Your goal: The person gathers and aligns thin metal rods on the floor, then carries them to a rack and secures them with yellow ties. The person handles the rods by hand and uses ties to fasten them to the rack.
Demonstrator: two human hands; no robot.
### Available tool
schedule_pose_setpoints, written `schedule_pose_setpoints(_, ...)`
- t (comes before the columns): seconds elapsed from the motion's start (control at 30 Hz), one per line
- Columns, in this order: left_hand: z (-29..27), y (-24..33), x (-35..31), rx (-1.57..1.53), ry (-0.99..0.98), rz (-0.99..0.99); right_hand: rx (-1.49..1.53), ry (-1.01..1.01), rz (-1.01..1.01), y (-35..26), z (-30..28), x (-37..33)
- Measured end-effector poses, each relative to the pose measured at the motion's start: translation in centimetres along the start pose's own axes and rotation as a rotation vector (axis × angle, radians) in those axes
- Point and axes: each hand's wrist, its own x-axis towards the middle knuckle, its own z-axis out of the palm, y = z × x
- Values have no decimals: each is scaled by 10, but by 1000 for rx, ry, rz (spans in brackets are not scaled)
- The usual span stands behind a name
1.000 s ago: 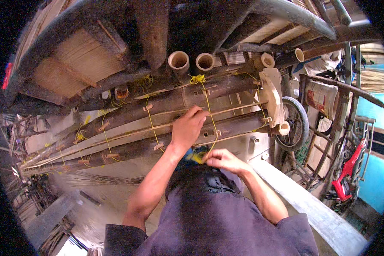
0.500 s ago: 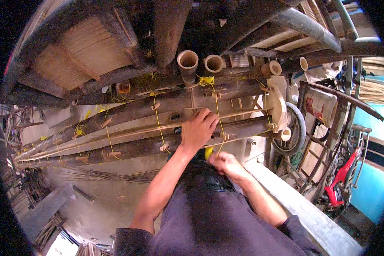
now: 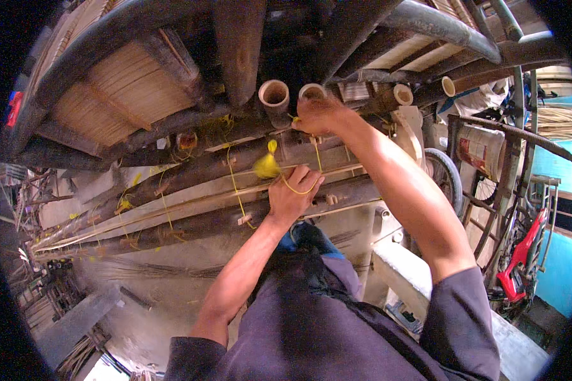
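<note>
Overhead, both hands (cord-bound) against bamboo poles (image 3: pixel 190 209)

I count two hands at work, my left hand (image 3: pixel 292 198) and my right hand (image 3: pixel 318 114), with one yellow cord (image 3: pixel 297 188) looped between them and one yellow wad (image 3: pixel 266 166) on it. Four hollow bamboo ends (image 3: pixel 274 95) face me in a row along the top. To the right I make out one wheel (image 3: pixel 443 178) and one red frame (image 3: pixel 521 263).
</note>
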Motion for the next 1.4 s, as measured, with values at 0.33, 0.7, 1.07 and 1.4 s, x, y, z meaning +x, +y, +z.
schedule_pose_setpoints(0.33,-9,-3,-14,-119,-146,-167,797,-120,-143,-108,108,-199)
schedule_pose_setpoints(0.7,46,-102,135,-721,-427,-822,832,121,61,-118,128,-198)
schedule_pose_setpoints(1.07,24,-55,157,-31,-282,-76,1844,710,1141,-36,149,-280)
schedule_pose_setpoints(1.4,89,106,63,-172,-163,-244,326,209,-445,88,-88,-193)
